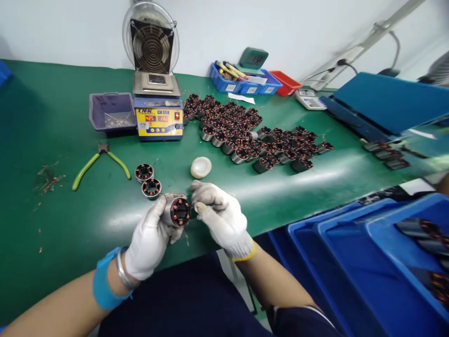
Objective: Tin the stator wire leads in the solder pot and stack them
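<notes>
My left hand point(150, 238), in a white glove, is wrapped round a motor stator point(169, 213), a steel ring with copper windings and a black core. Its wound face is turned to the right, and a thin loose wire hangs below it. My gloved right hand point(220, 215) is closed in a pinch close to the stator's right side, on what looks like a thin wire lead coming off it; the fingertips hide most of that wire. Two more stators point(151, 188) lie on the green bench just beyond my left hand. A whitish round pot point(201, 167) sits beyond my right hand.
Green-handled cutters point(101, 164) lie open at left beside wire scraps point(49, 180). Behind stand a purple tray point(112, 112) and a yellow-blue soldering unit point(159, 119) under a fan. Many stators point(242, 126) crowd the bench's middle. Blue bins point(333, 262) stand at lower right.
</notes>
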Available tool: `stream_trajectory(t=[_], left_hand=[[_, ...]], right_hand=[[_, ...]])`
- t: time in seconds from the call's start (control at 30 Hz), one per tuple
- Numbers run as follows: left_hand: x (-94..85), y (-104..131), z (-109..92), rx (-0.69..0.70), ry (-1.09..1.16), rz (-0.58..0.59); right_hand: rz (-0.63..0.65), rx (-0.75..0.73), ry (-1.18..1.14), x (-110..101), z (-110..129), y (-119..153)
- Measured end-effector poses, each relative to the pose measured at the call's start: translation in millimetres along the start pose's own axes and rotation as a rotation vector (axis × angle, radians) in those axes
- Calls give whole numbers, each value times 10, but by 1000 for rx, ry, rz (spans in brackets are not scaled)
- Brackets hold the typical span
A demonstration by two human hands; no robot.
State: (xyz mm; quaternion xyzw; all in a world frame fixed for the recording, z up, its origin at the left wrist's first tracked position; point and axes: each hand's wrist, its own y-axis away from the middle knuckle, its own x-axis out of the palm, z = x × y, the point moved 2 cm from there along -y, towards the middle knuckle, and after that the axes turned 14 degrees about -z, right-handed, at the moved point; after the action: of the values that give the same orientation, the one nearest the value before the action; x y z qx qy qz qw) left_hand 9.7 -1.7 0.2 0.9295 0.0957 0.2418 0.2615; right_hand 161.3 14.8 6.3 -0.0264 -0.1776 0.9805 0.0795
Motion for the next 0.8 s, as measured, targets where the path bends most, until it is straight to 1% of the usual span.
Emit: stream_trajectory(t=[0.07, 0.13, 0.2, 0.23, 0.3, 0.4, 0.47, 0.53, 0.6, 0.63, 0.7, 0.77, 0.8], left_hand=[[-2, 30, 41, 36, 30, -8], [-14, 44, 44, 52, 62, -41], [-34, 38, 14, 45, 95, -93], [-45, 30, -8, 40, 111, -114], [-68, 6, -48, 50, 127, -133], [-104, -25, -61, 118, 96, -117], [-122, -35, -42, 153, 58, -89], [-124, -34, -28, 146, 32, -43], [-103, -29, -44, 99, 32, 22], [-88, -27, -67, 73, 39, 54], [-59, -29, -133, 21, 80, 98], [-47, -44, -204, 6, 144, 92], [-47, -53, -229, 7, 177, 80]], right_hand=[[-151, 218, -155, 74, -92, 79], [-275, 429, -330, 144, -188, 152], [-339, 547, -451, 181, -243, 187], [-343, 570, -472, 184, -248, 188], [-298, 590, -408, 167, -221, 168], [-165, 614, -171, 136, -115, 112], [-102, 598, -46, 122, -26, 56], [-55, 537, 41, 105, 60, -17], [-12, 399, 129, 74, 152, -106], [10, 287, 180, 55, 208, -156], [67, -16, 291, 26, 357, -252], [141, -323, 392, 23, 550, -325], [192, -442, 428, 32, 653, -351]])
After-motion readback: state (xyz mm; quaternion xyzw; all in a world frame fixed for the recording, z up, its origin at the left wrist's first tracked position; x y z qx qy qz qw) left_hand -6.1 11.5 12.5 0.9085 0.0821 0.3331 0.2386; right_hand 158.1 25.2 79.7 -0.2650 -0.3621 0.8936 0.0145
